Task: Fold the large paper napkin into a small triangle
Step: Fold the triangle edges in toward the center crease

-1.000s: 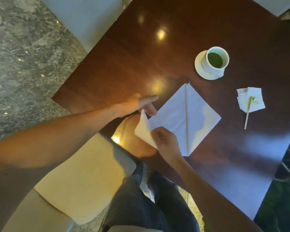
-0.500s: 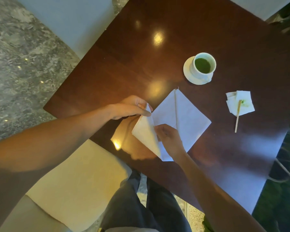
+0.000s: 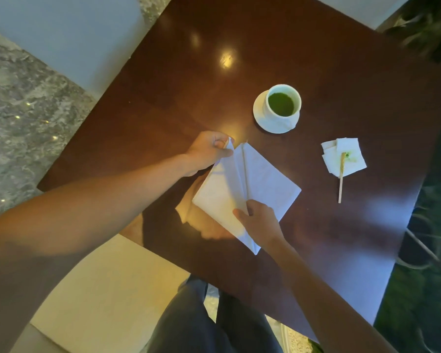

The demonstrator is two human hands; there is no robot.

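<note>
Both of my hands are working on the large white napkin (image 3: 262, 184), which is lying as a diamond near my edge of the dark wooden table (image 3: 341, 59). With my left hand (image 3: 208, 151) I am pinching the napkin's left corner between thumb and curled fingers, lifting that flap off the wood and holding it raised just beside the napkin's top point, so the left half is standing up in a loose slope. With my right hand (image 3: 259, 220) I am pressing down on the lower part of the napkin, fingers bent and fingertips resting on the paper close to the centre crease; I cannot tell whether they are gripping any paper. That crease is running straight from the top point toward the bottom point, which is poking out beside my right wrist. The right half is lying flat on the table. Beyond the napkin, a white cup (image 3: 283, 104) of green liquid is sitting on a white saucer (image 3: 261, 118). Off to the right, well apart from my hands, a wooden stirrer (image 3: 341, 179) is resting across a small folded napkin (image 3: 351, 159) marked with a green stain.
</note>
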